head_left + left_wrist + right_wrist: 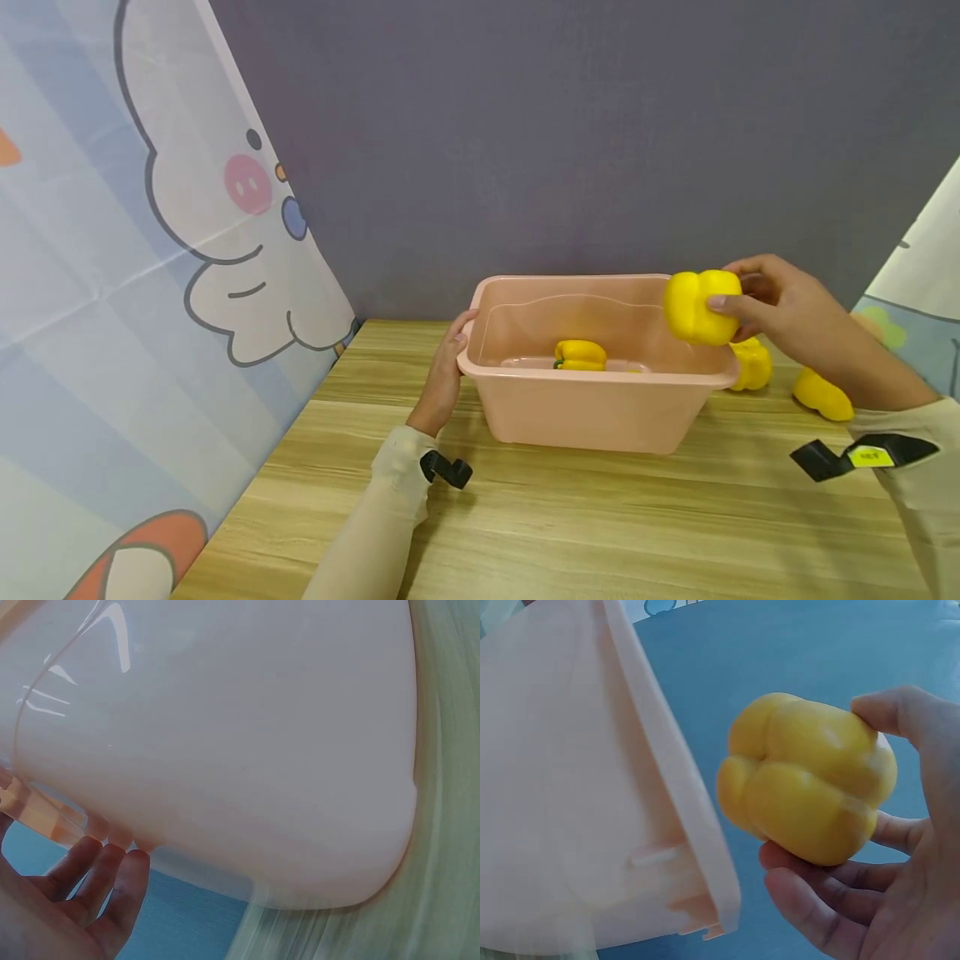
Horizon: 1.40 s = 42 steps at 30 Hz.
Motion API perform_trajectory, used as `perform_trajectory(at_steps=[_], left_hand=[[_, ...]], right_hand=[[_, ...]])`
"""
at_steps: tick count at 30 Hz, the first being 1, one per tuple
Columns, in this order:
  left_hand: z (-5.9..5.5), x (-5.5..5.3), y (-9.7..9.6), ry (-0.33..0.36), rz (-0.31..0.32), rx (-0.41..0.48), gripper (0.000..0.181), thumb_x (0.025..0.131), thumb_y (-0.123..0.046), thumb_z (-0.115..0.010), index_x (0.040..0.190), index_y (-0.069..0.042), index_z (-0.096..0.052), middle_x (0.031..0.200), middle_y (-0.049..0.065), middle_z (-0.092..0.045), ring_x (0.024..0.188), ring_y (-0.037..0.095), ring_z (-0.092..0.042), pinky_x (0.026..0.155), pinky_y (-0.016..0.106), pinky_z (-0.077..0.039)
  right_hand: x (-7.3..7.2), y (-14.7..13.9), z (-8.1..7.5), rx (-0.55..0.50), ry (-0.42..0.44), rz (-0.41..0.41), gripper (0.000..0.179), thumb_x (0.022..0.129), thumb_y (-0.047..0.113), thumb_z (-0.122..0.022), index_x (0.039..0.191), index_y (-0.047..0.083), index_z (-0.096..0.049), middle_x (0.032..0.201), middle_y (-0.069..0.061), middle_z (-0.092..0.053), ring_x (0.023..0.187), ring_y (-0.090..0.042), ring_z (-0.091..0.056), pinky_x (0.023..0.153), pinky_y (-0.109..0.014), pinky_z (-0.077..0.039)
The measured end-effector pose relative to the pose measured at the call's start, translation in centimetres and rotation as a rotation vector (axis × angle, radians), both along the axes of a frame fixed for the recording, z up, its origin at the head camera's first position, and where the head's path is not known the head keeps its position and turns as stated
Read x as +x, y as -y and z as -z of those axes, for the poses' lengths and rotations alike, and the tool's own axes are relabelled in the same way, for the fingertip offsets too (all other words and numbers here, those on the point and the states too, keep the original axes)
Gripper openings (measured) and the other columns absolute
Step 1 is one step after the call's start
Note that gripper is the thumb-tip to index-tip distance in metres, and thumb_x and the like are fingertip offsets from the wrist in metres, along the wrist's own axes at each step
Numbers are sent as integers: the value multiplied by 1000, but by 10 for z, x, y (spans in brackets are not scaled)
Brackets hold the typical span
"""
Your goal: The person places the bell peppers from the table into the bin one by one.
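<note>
A yellow bell pepper (702,307) is held by my right hand (787,308) above the right end of a pink plastic bin (585,408). In the right wrist view, thumb and fingertips grip this pepper (810,776) from opposite sides, just outside the bin's rim (671,772). My left hand (444,371) holds the bin's left end at the rim. The left wrist view shows its fingertips (131,870) against the outer wall below the rim. Inside the bin lies another yellow pepper (581,354) with a green stem end. A further yellow patch is mostly hidden by the front rim.
Two more yellow peppers, one (752,364) just right of the bin and one (821,394) farther right, are on the wooden table (570,517). Behind the bin rises a grey panel (525,150). A cartoon-printed cloth (97,350) borders the left side.
</note>
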State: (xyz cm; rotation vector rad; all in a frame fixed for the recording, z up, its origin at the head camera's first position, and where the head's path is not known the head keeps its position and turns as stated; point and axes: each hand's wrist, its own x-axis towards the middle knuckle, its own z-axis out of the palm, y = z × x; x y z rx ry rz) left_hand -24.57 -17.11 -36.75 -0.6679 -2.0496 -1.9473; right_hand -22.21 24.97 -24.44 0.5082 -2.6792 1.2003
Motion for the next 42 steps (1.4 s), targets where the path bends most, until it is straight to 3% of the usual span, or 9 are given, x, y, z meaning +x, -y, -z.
perform_trajectory(at_steps=[6,11,17,22,28,36,42], left_hand=[[-14,11,-3,11,7,-16,50,109,-21,-23,156,-5,-31,124,24,-55,96,20,-58,92,53,-44],[-21,19,-6,5,7,-16,50,108,-19,-23,155,-1,-30,122,25,-55,96,18,-57,92,48,-44],[-9,8,-2,-1,17,-7,50,109,-21,-21,156,-5,-30,118,26,-55,94,22,-57,91,41,-43],[2,-1,-1,-23,4,0,52,109,-32,-25,156,-10,-33,113,21,-58,92,22,-57,91,50,-43],[2,-1,0,-34,-8,3,56,107,-43,-29,154,-15,-37,120,15,-59,97,23,-58,94,62,-40],[3,-1,0,-35,-2,17,56,106,-40,-31,153,-11,-38,130,21,-54,103,22,-58,93,62,-41],[0,0,-1,-25,-2,15,53,107,-37,-30,154,-12,-37,121,19,-58,97,21,-59,89,43,-47]], right_hand=[[-4,4,-6,68,49,-22,54,101,34,-61,139,3,-40,129,-20,-52,87,-10,-60,68,-26,-54],[-8,7,-13,115,75,-38,57,101,37,-60,140,1,-40,130,-23,-52,86,-15,-61,68,-26,-54],[-15,7,-21,137,85,-48,58,100,37,-62,139,0,-41,130,-24,-53,83,-19,-62,68,-28,-55],[-21,6,-26,150,97,-52,59,99,37,-63,139,1,-41,131,-25,-55,86,-16,-63,68,-30,-56],[-27,9,-29,169,115,-65,61,98,40,-64,140,1,-41,133,-26,-54,91,-18,-63,69,-29,-56],[-32,15,-29,183,142,-84,62,96,42,-66,137,3,-43,127,-23,-58,94,-24,-63,70,-31,-56],[-35,19,-30,187,149,-93,60,96,43,-66,136,4,-45,123,-20,-62,91,-24,-63,69,-32,-56]])
